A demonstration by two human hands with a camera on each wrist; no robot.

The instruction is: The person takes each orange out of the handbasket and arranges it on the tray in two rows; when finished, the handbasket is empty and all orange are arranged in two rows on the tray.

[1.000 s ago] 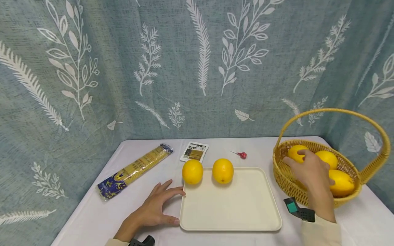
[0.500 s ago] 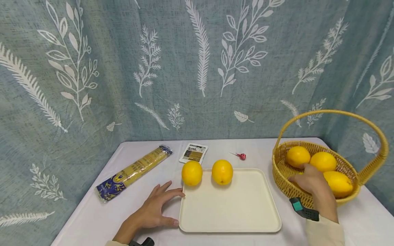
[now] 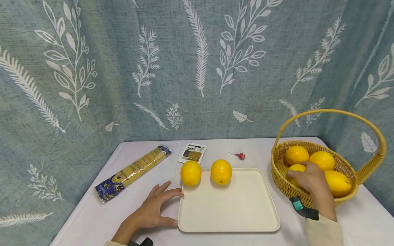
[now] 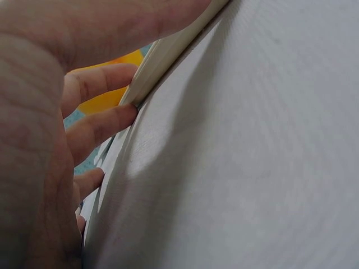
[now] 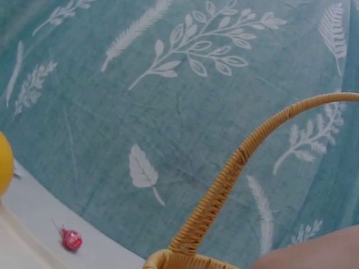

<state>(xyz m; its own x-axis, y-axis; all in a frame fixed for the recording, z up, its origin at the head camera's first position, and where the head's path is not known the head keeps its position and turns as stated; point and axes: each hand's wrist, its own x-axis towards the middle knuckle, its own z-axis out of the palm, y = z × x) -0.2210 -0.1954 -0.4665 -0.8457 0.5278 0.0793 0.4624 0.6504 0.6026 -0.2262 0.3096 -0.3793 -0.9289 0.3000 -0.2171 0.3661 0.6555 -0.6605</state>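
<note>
My right hand [image 3: 314,181] reaches into the wicker basket [image 3: 354,196] and grips a yellow fruit [image 3: 294,172] at its near left side. Other yellow fruits [image 3: 337,183] lie around it in the basket. At the left edge of the cream tray [image 3: 229,208], my left hand [image 3: 150,212] has its fingers spread, the thumb and index fingertips touching the rim. Two yellow fruits [image 3: 191,173] [image 3: 221,172] sit by the tray's far left part. The left wrist view shows the left hand [image 4: 73,129] against the tray's side [image 4: 162,61].
A pasta packet [image 3: 132,173] lies slanted at the left. Behind the tray are a flat white packet [image 3: 193,153] and a red lollipop [image 3: 241,156]. The basket's tall handle [image 3: 332,111] arches over it; a patterned curtain [image 3: 172,68] hangs behind the table.
My right hand has lowered into the basket and closed round a fruit, which now shows slightly raised at the near left. My left hand has stayed at the tray's edge.
</note>
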